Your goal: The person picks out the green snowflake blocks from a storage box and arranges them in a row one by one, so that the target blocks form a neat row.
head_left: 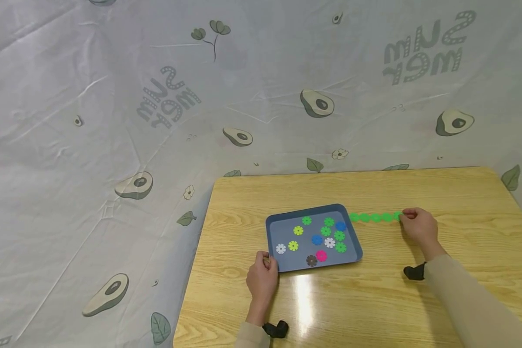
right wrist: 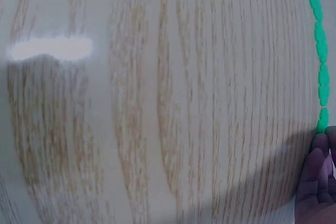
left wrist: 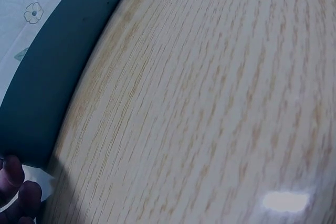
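Note:
A shallow blue-grey tray (head_left: 287, 262) lies on the table with several loose notched plastic discs in it: green, yellow, white, blue, pink (head_left: 321, 256) and brown. My left hand (head_left: 262, 278) holds the tray by its near left corner. In the left wrist view the fingertips (left wrist: 12, 171) show right at the tray wall (left wrist: 50, 72). A straight chain of green discs (head_left: 376, 218) runs rightward from the tray's far right side. At the chain's right end, my right hand (head_left: 421, 229) pinches the last disc, partly hidden by the fingers.
The wooden table (head_left: 352, 309) has a wall sheet (head_left: 269, 87) with avocado prints behind it and along its left side. Each wrist wears a black strap with a small device (head_left: 414, 272).

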The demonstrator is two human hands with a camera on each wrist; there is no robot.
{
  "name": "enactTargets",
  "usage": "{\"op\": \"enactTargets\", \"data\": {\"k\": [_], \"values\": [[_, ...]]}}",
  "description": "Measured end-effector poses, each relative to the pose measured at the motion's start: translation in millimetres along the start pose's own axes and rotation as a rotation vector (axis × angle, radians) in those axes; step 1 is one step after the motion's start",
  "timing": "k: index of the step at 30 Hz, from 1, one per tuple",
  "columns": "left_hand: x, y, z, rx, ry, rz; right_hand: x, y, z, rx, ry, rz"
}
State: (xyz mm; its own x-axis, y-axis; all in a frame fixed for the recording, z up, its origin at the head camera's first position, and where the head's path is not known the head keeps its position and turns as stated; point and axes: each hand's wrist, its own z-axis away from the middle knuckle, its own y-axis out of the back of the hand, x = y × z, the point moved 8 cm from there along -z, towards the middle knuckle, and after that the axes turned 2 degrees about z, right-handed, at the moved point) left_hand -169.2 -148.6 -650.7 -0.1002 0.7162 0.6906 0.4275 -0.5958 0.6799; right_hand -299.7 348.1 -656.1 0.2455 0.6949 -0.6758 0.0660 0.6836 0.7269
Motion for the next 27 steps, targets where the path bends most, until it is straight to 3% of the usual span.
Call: {"op": "enactTargets", "data": {"k": [16, 27], "values": [[-1.0, -0.1, -0.4, 0.003, 0.002, -0.008, -6, 4, 7.6, -0.003, -0.016, -0.005], [-4.2, -2.6, -0.4, -0.011, 0.013, -0.003, -14, 3, 9.3, -0.005, 0.04, -0.017]]}}
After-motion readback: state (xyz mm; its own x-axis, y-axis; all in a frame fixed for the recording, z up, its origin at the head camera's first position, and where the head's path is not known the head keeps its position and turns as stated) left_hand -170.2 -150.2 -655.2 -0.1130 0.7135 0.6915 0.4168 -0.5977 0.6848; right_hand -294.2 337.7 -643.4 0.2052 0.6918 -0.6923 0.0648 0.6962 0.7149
